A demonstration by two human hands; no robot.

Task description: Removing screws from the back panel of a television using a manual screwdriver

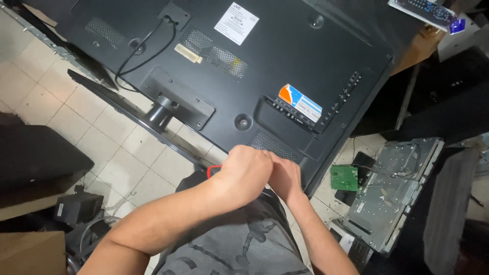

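A large flat television (244,66) lies face down, its black back cover up, with a stand (163,109) still attached and a black cable looping near the top. My left hand (244,170) is clenched at the cover's near edge, and a red-handled tool (214,170) pokes out beside it. My right hand (286,178) presses against the left one at the same edge; what it holds is hidden. Both fists sit just below a vent grille.
Beige floor tiles (122,153) lie below. A green circuit board (344,177) and a bare metal chassis (392,193) rest at the right. A remote control (423,9) sits top right. Dark boxes and cardboard (30,252) stand at the left.
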